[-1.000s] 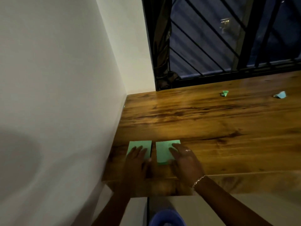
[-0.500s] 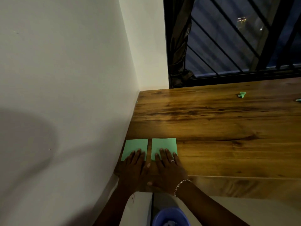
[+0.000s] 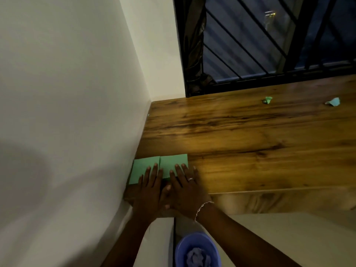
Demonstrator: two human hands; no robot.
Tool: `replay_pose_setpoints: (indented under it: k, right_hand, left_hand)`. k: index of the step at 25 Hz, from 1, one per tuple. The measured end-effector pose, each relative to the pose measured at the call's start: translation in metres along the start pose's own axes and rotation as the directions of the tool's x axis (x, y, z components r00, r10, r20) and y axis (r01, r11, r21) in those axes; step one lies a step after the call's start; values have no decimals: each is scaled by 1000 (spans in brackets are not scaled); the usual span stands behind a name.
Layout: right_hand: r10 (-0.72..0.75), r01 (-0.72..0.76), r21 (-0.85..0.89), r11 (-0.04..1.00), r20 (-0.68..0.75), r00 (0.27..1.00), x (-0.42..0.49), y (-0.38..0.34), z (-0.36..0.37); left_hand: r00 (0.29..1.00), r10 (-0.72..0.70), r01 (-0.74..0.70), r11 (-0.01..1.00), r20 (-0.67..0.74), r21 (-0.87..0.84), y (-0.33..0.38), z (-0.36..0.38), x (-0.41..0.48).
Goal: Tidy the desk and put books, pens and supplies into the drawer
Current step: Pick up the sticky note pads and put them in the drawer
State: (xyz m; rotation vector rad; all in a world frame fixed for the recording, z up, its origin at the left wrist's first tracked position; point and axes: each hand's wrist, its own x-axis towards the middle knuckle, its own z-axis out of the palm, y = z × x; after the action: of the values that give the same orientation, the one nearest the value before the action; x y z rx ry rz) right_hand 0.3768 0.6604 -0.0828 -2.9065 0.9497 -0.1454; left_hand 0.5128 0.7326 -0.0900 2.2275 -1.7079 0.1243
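Head view: at 7 o'clock on the counter [image 3: 250, 151], the left pad [image 3: 143, 166] is pressed by the flat left hand [image 3: 148, 191], the right pad [image 3: 173, 161] by the flat right hand [image 3: 185, 191]. Nothing is grasped, and probably the pads are being squared together for the drawer.

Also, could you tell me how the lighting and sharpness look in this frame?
Head view: dim and warm; soft glare on the desk right of the right hand; a broad shadow on the wall at left; the blue bin looks soft.
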Motion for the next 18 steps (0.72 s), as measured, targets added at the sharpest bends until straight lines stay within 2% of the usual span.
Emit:
replay_pose_setpoints:
  k: [2,5,7,9,12,14,16,18]
  right_hand:
    - [17,-18,-5,1000,-115,993,-29,24,0]
    - [85,-89,-6,996,-244,966,-97,67,11]
    - [195,-208,-34,978,-226,954,-159,94,29]
    - [292,-300,-41,953,-141,946,-208,107,39]
    - [569,-569,-16,822,-28,822,-331,123,65]
    - [731,-730,37,682,-10,683,-418,116,89]
    - [829,-827,69,558,7,560,-490,99,110]
    - [915,-912,105,396,29,401,-571,74,129]
  left_hand:
    - [993,104,-106,994,-46,-34,37,10,-3]
    - [952,305,-305,944,-19,-128,112,37,-21]
    - [899,436,-425,890,32,-167,163,63,-41]
    - [859,504,-479,854,94,-205,186,82,-57]
    - [660,709,-652,705,249,-279,258,117,-88]
    - [482,815,-756,572,321,-318,310,140,-112]
    - [357,864,-815,474,355,-332,351,158,-138]
    - [207,900,-865,352,384,-359,405,177,-182]
